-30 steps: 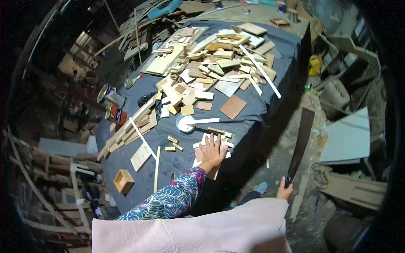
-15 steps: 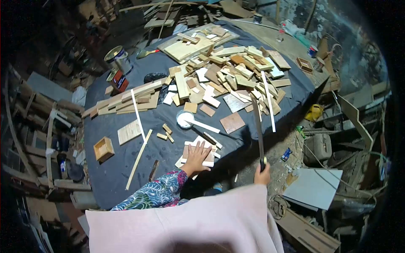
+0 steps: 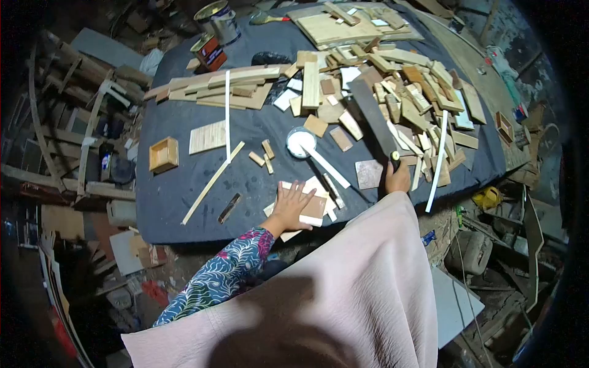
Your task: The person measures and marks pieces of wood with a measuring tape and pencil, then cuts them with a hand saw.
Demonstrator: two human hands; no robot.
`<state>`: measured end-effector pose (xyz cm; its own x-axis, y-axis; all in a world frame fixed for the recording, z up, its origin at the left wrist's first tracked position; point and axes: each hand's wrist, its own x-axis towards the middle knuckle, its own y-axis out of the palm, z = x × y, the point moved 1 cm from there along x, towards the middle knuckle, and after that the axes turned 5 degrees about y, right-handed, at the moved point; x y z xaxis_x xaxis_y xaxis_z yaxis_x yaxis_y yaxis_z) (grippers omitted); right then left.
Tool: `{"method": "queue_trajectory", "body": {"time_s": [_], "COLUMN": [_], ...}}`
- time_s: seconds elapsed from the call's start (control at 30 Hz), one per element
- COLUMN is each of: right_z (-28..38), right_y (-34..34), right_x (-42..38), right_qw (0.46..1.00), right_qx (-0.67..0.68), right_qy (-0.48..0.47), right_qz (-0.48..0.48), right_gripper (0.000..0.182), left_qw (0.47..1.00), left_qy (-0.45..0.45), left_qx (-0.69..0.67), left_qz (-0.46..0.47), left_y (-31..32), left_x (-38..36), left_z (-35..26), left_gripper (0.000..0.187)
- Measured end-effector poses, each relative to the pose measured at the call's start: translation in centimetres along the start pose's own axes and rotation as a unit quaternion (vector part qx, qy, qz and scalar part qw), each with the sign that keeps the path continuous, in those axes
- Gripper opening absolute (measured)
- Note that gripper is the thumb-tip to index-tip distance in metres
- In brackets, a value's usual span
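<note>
Blade (image 3: 372, 119) looks stiff; right hand (image 3: 398, 178) clasps its handle (image 3: 394, 163), the safest hold; left hand (image 3: 290, 208), fingers wide, tops light-looking wood pieces (image 3: 314, 210).

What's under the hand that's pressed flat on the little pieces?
Under the left hand is a flat brown piece, with pale pieces poking out around it. The hand covers the rest, so I can't see what's right beneath it.

Behind the left hand (image 3: 289, 208), the sleeve (image 3: 215, 279) is blue with a white leafy pattern. Under this hand, the board (image 3: 315, 207) is brown and white. Beyond the right hand (image 3: 397, 179), the blade (image 3: 371, 115) is dark brownish.
</note>
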<state>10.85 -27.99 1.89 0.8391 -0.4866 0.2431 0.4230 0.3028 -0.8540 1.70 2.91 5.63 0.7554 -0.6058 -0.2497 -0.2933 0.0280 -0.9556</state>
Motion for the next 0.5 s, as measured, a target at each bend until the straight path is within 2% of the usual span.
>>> {"method": "queue_trajectory", "body": {"time_s": [0.1, 0.13, 0.2, 0.23, 0.27, 0.3, 0.37, 0.4, 0.43, 0.5], "right_z": [1.6, 1.3, 1.4, 1.6, 1.7, 1.5, 0.9, 1.1, 1.3, 1.2], "right_y": [0.9, 1.8, 2.6, 2.9, 3.1, 3.5, 4.1, 3.9, 3.3, 1.6], "right_x": [0.5, 0.7, 1.0, 1.1, 1.2, 1.3, 1.3, 1.2, 0.9, -0.3], "right_qw": [0.999, 0.999, 0.999, 0.999, 0.998, 0.998, 0.995, 0.994, 0.987, 0.987], "right_qx": [-0.035, -0.024, -0.033, -0.039, -0.048, -0.048, -0.069, -0.088, -0.107, -0.071], "right_qy": [0.013, -0.010, -0.019, -0.021, -0.003, -0.006, -0.069, -0.065, -0.107, -0.116], "right_qz": [-0.006, -0.025, -0.011, -0.006, 0.037, 0.044, -0.003, 0.010, -0.056, -0.089], "right_gripper": [0.035, 0.033, 0.032, 0.031, 0.033, 0.033, 0.036, 0.038, 0.036, 0.028], "left_qw": [0.998, 0.997, 0.995, 0.990, 0.981, 0.981, 0.926, 0.911, 0.912, 0.884], "left_qy": [-0.038, -0.047, -0.063, -0.087, -0.110, -0.115, -0.238, -0.273, -0.274, -0.250], "left_qx": [-0.026, -0.043, -0.064, -0.091, -0.116, -0.118, -0.204, -0.200, -0.199, -0.281], "left_qz": [-0.034, -0.034, -0.030, -0.069, -0.107, -0.104, -0.210, -0.236, -0.230, -0.279], "left_y": [0.8, 0.6, 0.8, 1.0, 1.2, 2.1, 4.2, 2.7, 2.7, 2.5], "left_x": [-0.7, -1.0, -1.8, -2.2, -2.8, -3.3, -4.8, -5.4, -5.9, -6.9], "left_z": [0.5, 0.4, 0.3, 0.5, 0.7, 1.1, 2.7, 2.5, 2.9, 3.9], "left_gripper": [0.106, 0.106, 0.106, 0.103, 0.101, 0.101, 0.085, 0.066, 0.066, 0.050]}}
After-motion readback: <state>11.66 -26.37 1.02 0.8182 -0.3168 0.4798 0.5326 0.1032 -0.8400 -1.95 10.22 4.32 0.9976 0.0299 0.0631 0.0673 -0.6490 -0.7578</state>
